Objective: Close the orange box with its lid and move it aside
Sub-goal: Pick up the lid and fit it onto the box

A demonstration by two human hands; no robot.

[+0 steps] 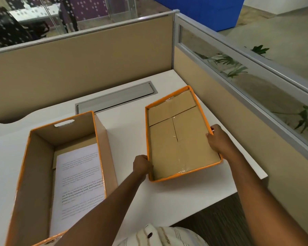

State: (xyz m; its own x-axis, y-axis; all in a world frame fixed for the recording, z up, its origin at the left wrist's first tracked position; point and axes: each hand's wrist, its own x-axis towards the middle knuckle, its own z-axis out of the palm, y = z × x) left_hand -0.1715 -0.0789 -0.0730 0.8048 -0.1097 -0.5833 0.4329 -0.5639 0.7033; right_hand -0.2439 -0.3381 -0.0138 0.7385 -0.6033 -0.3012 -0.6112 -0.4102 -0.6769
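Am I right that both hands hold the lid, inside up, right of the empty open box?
Not quite: the box is not empty; the head view shows printed sheets in it. Both the left hand and right hand do hold the lid, inside up, right of it.

Soft even daylight, sharp, edges bowed outward.

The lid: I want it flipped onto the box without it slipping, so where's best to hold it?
Probably by the two long rims, one from each side, as the left hand and right hand do now. The lid lies inside-up on the desk, so its shallow upturned walls give fingers an edge for turning it over the orange box.
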